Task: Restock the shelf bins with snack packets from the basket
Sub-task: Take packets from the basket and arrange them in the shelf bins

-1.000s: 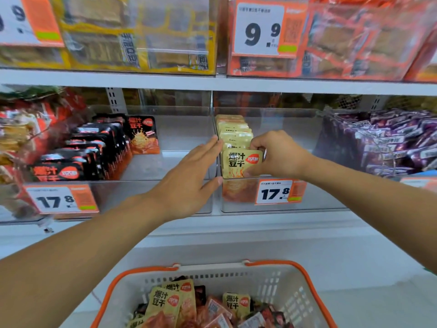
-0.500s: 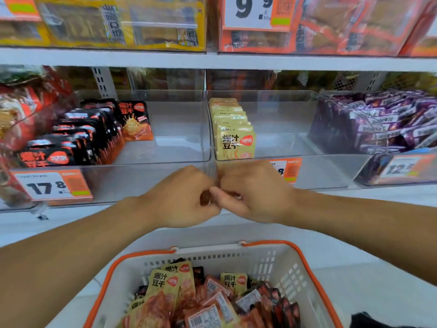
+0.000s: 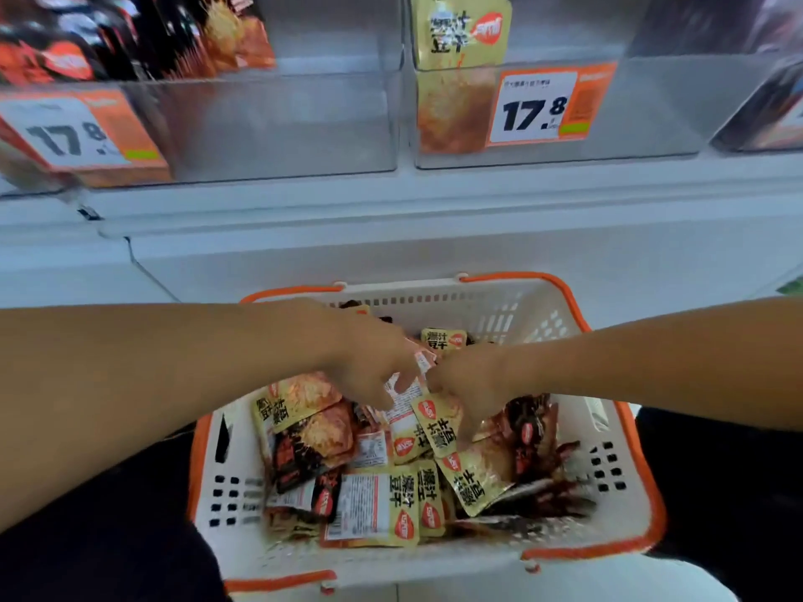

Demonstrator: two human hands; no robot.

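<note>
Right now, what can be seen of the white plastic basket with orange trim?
The white plastic basket with orange rim and handles sits below the shelf bins, upright, its slotted walls perforated. It holds a loose heap of yellow and dark red snack packets. The left hand and right hand reach inside, touching the packets.

The fingertips of the left hand (image 3: pixel 373 375) and the right hand (image 3: pixel 467 391) are buried among the snack packets (image 3: pixel 382 499) in the basket (image 3: pixel 625 510), so what is gripped cannot be told; the packets beneath the hands are hidden; the black packets (image 3: pixel 87 41) in the far left bin and the yellow packet (image 3: pixel 462 30) in the middle bin are cut off by the top edge; the left price tag (image 3: pixel 76 132) is smeared by blur; the small print on the right price tag (image 3: pixel 539 106) cannot be read.
</note>
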